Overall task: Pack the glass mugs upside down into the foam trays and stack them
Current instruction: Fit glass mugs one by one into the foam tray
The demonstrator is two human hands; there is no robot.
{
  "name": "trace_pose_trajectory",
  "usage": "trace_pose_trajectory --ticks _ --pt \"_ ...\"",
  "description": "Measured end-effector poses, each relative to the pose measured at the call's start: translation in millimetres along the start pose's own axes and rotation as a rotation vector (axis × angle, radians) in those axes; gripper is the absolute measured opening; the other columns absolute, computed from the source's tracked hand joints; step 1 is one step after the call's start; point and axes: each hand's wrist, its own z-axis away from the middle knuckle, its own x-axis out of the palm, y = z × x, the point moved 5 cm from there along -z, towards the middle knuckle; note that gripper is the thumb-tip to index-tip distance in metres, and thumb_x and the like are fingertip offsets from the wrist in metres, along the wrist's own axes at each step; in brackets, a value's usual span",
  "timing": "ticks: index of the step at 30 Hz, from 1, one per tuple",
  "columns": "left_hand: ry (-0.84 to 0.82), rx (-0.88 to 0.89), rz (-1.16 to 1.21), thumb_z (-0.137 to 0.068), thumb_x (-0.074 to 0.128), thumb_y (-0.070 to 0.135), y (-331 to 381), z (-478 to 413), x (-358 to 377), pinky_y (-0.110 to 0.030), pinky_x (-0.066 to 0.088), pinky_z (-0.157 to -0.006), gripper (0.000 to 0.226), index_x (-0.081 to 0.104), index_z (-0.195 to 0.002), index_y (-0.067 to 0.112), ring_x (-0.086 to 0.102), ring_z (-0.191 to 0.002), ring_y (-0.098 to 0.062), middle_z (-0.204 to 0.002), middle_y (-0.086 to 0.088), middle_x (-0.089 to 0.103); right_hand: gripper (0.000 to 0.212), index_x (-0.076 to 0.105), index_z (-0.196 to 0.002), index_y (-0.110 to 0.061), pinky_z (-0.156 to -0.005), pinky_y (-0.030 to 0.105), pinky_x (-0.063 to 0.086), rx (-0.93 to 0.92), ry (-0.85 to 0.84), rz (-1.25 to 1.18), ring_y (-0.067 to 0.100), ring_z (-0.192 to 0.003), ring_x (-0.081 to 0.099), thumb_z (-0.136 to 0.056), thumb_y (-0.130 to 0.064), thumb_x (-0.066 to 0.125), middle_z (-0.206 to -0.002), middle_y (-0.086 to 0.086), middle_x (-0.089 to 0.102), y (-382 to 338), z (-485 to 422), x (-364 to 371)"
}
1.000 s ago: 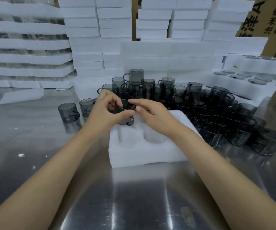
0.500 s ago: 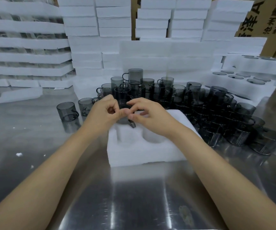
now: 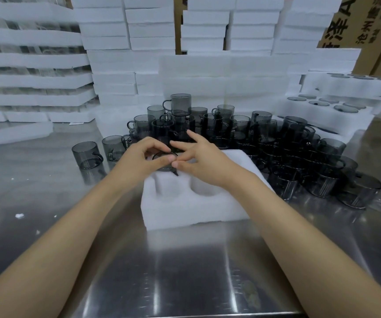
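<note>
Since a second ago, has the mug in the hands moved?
Yes. The mug has sunk lower into the far-left pocket of the foam tray, which stayed put.

Pretty bright, cool and even, light's coming from overhead. The steel table (image 3: 116, 283) picks up long white glare streaks on the near side and a hazy reflection of the tray (image 3: 196, 212). Far foam stacks (image 3: 207, 72) are almost blown out, edges mushy. Shadows are soft. Mugs (image 3: 288, 143) go murky dark. Wide-angle bowing at the edges, far left smeared.
</note>
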Motion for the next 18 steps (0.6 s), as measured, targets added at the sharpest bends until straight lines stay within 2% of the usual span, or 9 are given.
trace_pose_trajectory --ticks 4,8,11,13,14,16,17,18 --pt "-0.014 -0.012 0.013 -0.078 0.077 0.018 0 -1 0 -0.023 0.05 -0.086 0.021 0.068 -0.096 0.015 0.065 -0.089 -0.009 -0.091 0.006 0.071 0.021 0.075 -0.093 -0.023 -0.118 0.036 0.011 0.024 -0.052 -0.024 0.014 -0.147 0.012 -0.096 -0.03 0.056 -0.141 -0.01 0.05 0 0 2" --pt "0.011 0.069 -0.154 -0.081 0.075 0.025 6 -1 -3 -0.012 0.042 -0.076 0.011 0.073 -0.092 0.024 0.062 -0.085 -0.001 -0.089 0.009 0.072 0.024 0.073 -0.088 -0.025 -0.117 0.041 0.014 0.047 -0.095 0.036 0.015 -0.147 0.015 -0.097 -0.032 0.051 -0.141 -0.008 0.052 0 -1 5" --pt "0.07 0.155 -0.324 -0.09 0.065 0.031 10 -3 -5 -0.017 0.038 -0.077 0.013 0.077 -0.092 0.026 0.054 -0.084 -0.006 -0.086 0.013 0.071 0.027 0.069 -0.082 -0.027 -0.117 0.042 0.015 0.046 -0.121 0.072 0.017 -0.146 0.017 -0.099 -0.03 0.047 -0.141 -0.008 0.052 -2 -2 5" --pt "0.091 0.141 -0.29 -0.094 0.06 0.03 6 -5 -6 -0.017 0.038 -0.076 0.018 0.076 -0.093 0.024 0.054 -0.089 -0.007 -0.088 0.011 0.072 0.027 0.072 -0.091 -0.023 -0.117 0.038 0.016 0.042 -0.124 0.055 0.018 -0.145 0.02 -0.099 -0.03 0.047 -0.142 -0.01 0.049 -2 -1 6" --pt "0.124 0.144 -0.258 -0.095 0.059 0.028 3 -5 -8 -0.018 0.038 -0.079 0.018 0.076 -0.093 0.023 0.053 -0.091 -0.002 -0.09 0.011 0.071 0.026 0.073 -0.096 -0.022 -0.117 0.037 0.018 0.039 -0.117 0.046 0.017 -0.145 0.022 -0.099 -0.03 0.048 -0.142 -0.01 0.049 -2 -1 6" --pt "0.247 0.218 -0.276 -0.095 0.059 0.021 1 -7 -12 -0.03 0.041 -0.09 0.016 0.075 -0.096 0.018 0.046 -0.098 0.011 -0.1 0.01 0.069 0.027 0.074 -0.103 -0.021 -0.116 0.036 0.02 0.025 -0.099 0.046 0.015 -0.143 0.027 -0.098 -0.031 0.05 -0.142 -0.01 0.049 -3 -1 6" --pt "0.303 0.247 -0.309 -0.095 0.06 0.017 0 -9 -13 -0.036 0.04 -0.096 0.015 0.074 -0.098 0.014 0.043 -0.106 0.009 -0.109 0.007 0.066 0.027 0.074 -0.104 -0.021 -0.115 0.034 0.021 0.017 -0.092 0.05 0.014 -0.142 0.029 -0.098 -0.03 0.05 -0.143 -0.009 0.049 -3 -2 6" --pt "0.336 0.25 -0.353 -0.094 0.06 0.016 -1 -12 -15 -0.04 0.04 -0.099 0.014 0.072 -0.1 0.012 0.04 -0.114 0.0 -0.118 0.004 0.061 0.027 0.075 -0.104 -0.021 -0.115 0.033 0.022 0.011 -0.084 0.05 0.014 -0.14 0.032 -0.098 -0.029 0.05 -0.142 -0.008 0.049 -4 -2 6"
